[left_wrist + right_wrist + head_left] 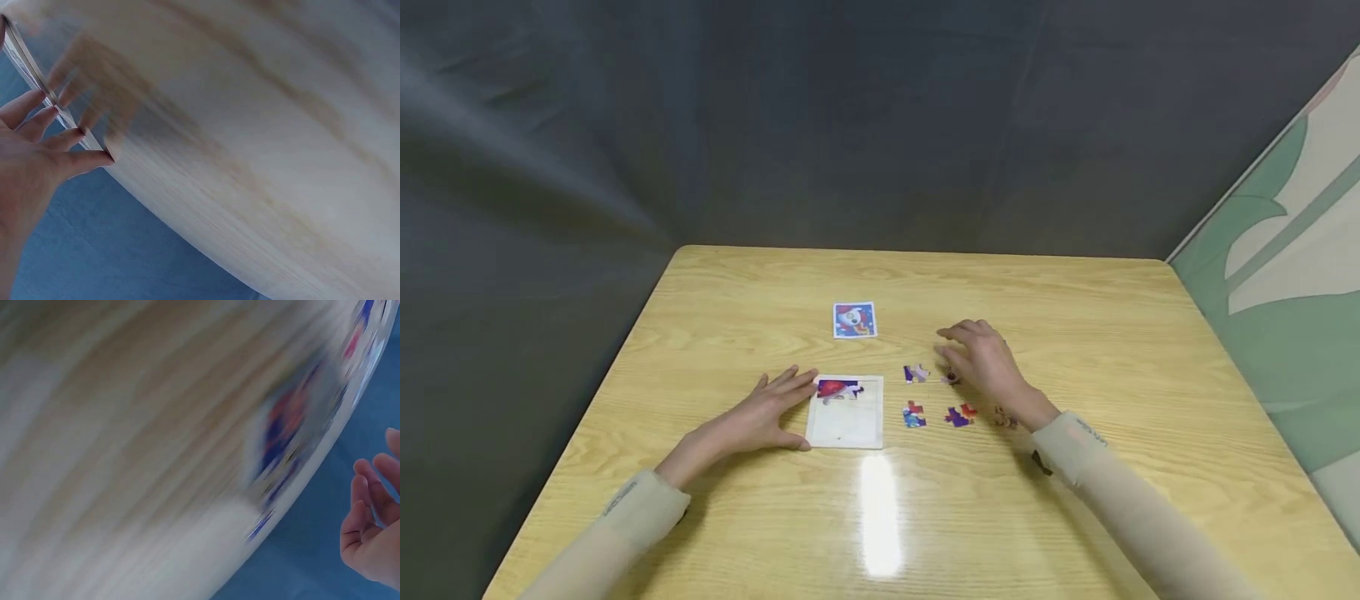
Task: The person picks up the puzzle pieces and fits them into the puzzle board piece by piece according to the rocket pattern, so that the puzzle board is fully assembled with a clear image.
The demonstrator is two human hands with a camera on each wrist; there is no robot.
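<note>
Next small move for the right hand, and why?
Probably pinch the loose puzzle piece near the thumb of the right hand: that hand appears to hold nothing, the white puzzle board is mostly bare, and the left hand rests at the board's left edge.

A glossy wood-grain finish was shown by the table (737, 300). The tray (850, 429) was smoothly surfaced and matt. Matt cloth was seen in the sleeves (1150, 525); the creased backdrop (865, 125) was lightly sheened.

Wood-grain table (737, 292); dark sheet (880, 125) behind and left; leaf-patterned panel (1330, 358) at right.
</note>
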